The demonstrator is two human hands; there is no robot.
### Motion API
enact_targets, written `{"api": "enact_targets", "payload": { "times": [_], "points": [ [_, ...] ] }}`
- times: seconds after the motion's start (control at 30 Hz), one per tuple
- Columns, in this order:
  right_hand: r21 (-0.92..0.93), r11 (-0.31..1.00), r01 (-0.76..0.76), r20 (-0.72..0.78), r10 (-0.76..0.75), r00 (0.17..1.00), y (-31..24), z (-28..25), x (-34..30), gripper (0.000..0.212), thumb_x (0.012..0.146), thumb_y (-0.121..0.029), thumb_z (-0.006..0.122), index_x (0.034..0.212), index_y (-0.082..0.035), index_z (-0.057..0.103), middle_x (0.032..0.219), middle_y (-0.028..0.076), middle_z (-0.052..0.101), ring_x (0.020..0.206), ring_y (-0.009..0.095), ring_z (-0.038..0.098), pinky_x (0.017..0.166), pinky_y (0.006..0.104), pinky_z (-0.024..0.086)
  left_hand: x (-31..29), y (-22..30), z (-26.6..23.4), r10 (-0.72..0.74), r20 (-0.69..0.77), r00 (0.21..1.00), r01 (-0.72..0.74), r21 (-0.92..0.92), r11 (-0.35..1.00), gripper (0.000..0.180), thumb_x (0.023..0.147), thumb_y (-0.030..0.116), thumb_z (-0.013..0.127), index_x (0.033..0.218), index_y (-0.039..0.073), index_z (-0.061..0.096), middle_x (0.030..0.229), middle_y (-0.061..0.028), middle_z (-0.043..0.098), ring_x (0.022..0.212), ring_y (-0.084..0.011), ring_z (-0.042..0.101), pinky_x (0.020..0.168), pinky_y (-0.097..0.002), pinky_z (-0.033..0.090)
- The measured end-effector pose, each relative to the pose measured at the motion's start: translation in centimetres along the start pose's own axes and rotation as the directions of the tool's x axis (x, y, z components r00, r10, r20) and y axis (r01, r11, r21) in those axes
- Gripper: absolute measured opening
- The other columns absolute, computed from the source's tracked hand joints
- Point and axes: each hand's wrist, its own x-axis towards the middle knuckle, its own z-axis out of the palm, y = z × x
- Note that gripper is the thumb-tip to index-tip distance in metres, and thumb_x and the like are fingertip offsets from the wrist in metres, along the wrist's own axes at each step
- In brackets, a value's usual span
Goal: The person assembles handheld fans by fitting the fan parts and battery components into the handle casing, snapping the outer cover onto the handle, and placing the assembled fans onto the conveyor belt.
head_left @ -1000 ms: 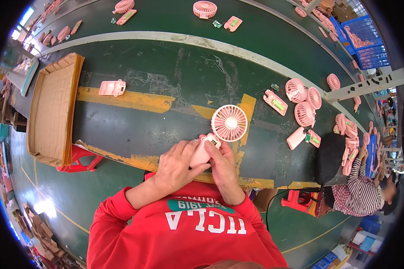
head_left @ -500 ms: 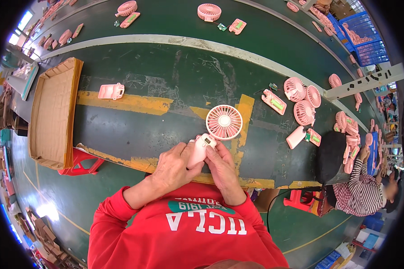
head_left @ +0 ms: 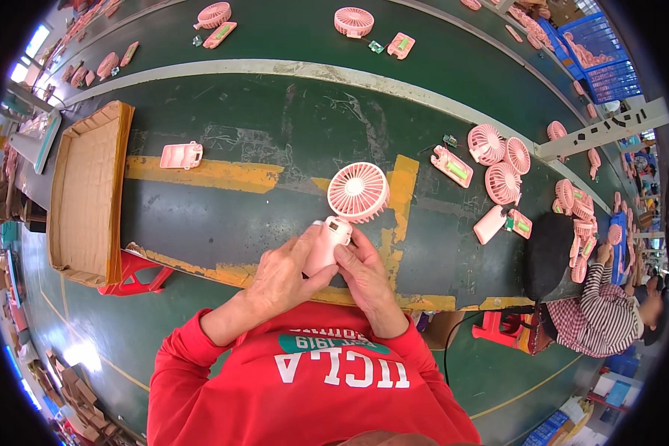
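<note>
I hold a small pink handheld fan [head_left: 348,205] over the near edge of the dark green conveyor belt [head_left: 260,126]. Its round grille head points away from me and its pale handle lies between my palms. My left hand [head_left: 281,276] wraps the handle from the left. My right hand [head_left: 364,278] grips it from the right, thumb near the top of the handle. Both arms wear red sleeves.
A shallow cardboard tray [head_left: 85,195] lies at the belt's left. A pink handle shell [head_left: 180,155] rests on a yellow stripe. Several pink fan heads and parts [head_left: 502,167] crowd the right, where another person [head_left: 595,316] in a checked shirt works. A red stool [head_left: 132,273] stands below.
The fan's head has shifted slightly left and away from me between my hands; my fingers have adjusted on the handle.
</note>
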Motion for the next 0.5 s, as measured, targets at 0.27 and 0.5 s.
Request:
{"api": "enact_targets", "payload": {
  "times": [0.27,0.5],
  "points": [
    [0.016,0.999,0.029,-0.002,-0.029,1.000,0.1,-0.2,0.1,0.054,0.085,-0.012,0.065,0.132,-0.004,0.040,0.118,0.011,0.057,0.106,0.019,0.057,0.090,0.0321,0.046,0.3,-0.4,-0.8,-0.004,0.115,0.993,0.027,-0.200,0.979,0.057,0.075,0.012,0.071,0.120,-0.013,0.048,0.090,-0.0236,0.063,0.074,-0.0243,0.067,0.062,-0.0299,0.055],
    [-0.006,0.998,0.055,0.007,-0.055,0.998,0.2,-0.4,0.1,0.051,0.083,-0.006,0.065,0.129,-0.001,0.042,0.115,0.013,0.059,0.105,0.018,0.057,0.089,0.0304,0.046,0.3,0.0,-1.6,-0.025,0.168,0.985,0.058,-0.193,0.979,0.055,0.076,0.010,0.068,0.121,-0.013,0.047,0.089,-0.0214,0.064,0.072,-0.0202,0.067,0.063,-0.0283,0.054]
  ]
}}
